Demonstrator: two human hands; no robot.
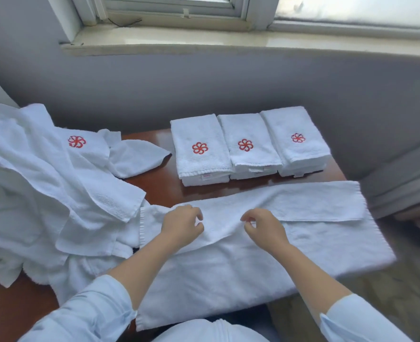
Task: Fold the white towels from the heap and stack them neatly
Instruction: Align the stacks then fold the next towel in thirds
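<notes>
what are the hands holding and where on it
Both the left hand and right hand pinch the spread towel at its folded-over edge, near the middle.

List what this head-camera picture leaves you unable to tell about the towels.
Head view throughout.
Heap: towel count; layers overlap, left edge cuts it off.
Left stack: towel count; layer edges too small.
Tag on it: print too small.
Left hand, right hand: whether they pinch the spread towel; curled fingers hide contact.

Daylit corner under a white-framed window (pixel 169 8)
A reddish-brown polished wooden table (pixel 158 180) is set against a grey painted wall (pixel 204 90).
</notes>
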